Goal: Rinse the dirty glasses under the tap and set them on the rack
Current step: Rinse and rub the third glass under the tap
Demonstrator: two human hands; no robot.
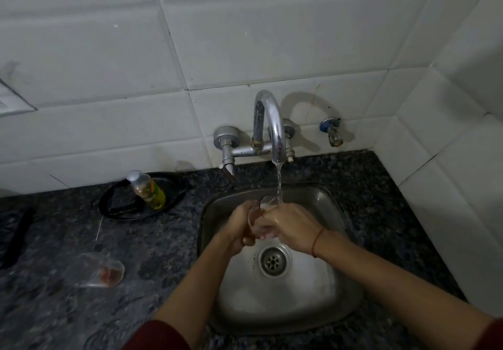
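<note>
- Sleeves (160,334), dark red, sit at the bottom edge; both forearms are bare and stretch fwd over the sink (337,213).
- Left hand (239,230): fingers curled round the glass (265,205) from its left side, gripping it.
- Right hand (291,227): closed on the glass's right side, holding it too; thin reddish thread (317,241) round that wrist.
- Glass is clear, held btwn both hands above the sink bowl, tilted w/ its mouth toward the back wall, right under the spout.
- Tap (272,121): chrome, wall-mounted, curved spout. Water stream (279,186) is running and lands at the glass rim, by my right hand.
- Drain (273,261) lies below the hands, nearer me.
- 2nd glass (95,269) lies on its side on the surface (152,241), left of the sink, well apart from the hands; orange-red residue inside.
- Black oval dish (114,208) at back left near the wall, w/ a small bottle (148,190) lying in it: white cap, yellow-green label.
- Small valve (332,130) on the white tiles, right of the tap.
- Black item (16,235) at the far left edge; can't tell what it is.
</note>
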